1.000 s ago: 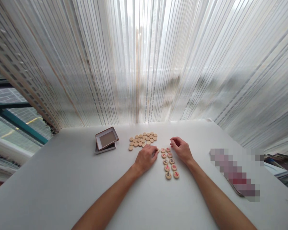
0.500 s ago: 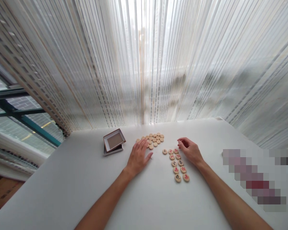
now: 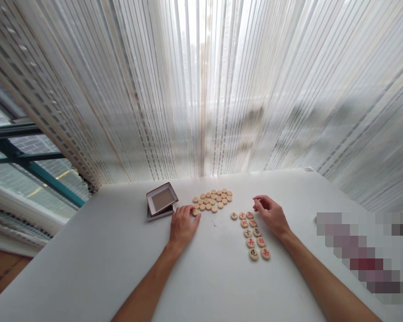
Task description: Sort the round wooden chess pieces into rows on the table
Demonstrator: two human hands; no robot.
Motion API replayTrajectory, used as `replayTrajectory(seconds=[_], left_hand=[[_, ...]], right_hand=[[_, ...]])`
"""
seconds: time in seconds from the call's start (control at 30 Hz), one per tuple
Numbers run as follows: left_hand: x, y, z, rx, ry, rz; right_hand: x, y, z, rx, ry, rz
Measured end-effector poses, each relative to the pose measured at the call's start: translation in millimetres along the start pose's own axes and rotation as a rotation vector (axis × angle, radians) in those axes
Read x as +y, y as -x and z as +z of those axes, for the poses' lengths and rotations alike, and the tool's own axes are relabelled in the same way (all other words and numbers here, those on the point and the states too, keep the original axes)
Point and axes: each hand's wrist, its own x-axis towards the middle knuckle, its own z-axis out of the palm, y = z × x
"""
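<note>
My left hand [image 3: 182, 226] is at the near left end of a group of face-down round wooden Chinese chess pieces [image 3: 208, 207]. Its thumb and index finger close around one piece [image 3: 195, 212] on the table. My right hand [image 3: 272, 217] hovers just right of the face-up pieces, fingers curled in toward the thumb, with nothing visible in them. The face-up pieces [image 3: 257, 232] form two columns with red and black characters, plus one black-marked piece [image 3: 234, 215] at the upper left.
A shallow open box part [image 3: 161, 199] rests tilted on another tray-like part [image 3: 159, 216] left of the pieces. The white table [image 3: 208, 273] runs up to a pleated sheer curtain [image 3: 201, 112]. A blurred-out patch [image 3: 366, 264] covers something on the right.
My left hand has moved left and nearer, off the face-down group, and now has a piece at its fingertips. The right hand keeps its pose; the view has shifted slightly.
</note>
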Motion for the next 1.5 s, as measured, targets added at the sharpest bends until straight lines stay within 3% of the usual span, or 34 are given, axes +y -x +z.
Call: replayTrajectory(seconds=[0.2,0.33,0.43,0.5,0.63,0.9,1.1,1.27,1.5], left_hand=[[9.3,4.9,-11.9,-0.058,0.247,-0.008],[32.2,18.1,-23.3,-0.224,0.663,-0.014],[51.9,27.0,-23.3,-0.339,0.942,-0.092],[60.1,30.8,-19.7,-0.42,1.12,-0.163],[62.2,34.0,-13.3,-0.514,1.331,-0.256],[57.3,34.1,-16.2,-0.627,1.366,-0.29],[57.9,31.5,-15.8,-0.644,1.395,-0.342],[65.9,16.1,-17.3,-0.679,1.398,-0.379],[79.3,7.9,-13.5,-0.588,1.364,-0.367]], right_hand=[[-23.1,14.9,4.3,0.004,0.1,-0.114],[-52.2,38.1,12.2,-0.166,0.138,-0.351],[-73.6,57.9,21.4,-0.375,0.132,-0.521],[-82.5,68.2,27.6,-0.467,0.14,-0.56],[-85.4,76.9,37.8,-0.514,0.139,-0.56],[-80.6,77.3,42.7,-0.525,0.111,-0.556],[-78.9,77.7,42.4,-0.522,0.072,-0.52],[-70.4,71.2,41.7,-0.429,0.083,-0.52],[-61.5,62.5,40.1,-0.326,0.153,-0.503]])
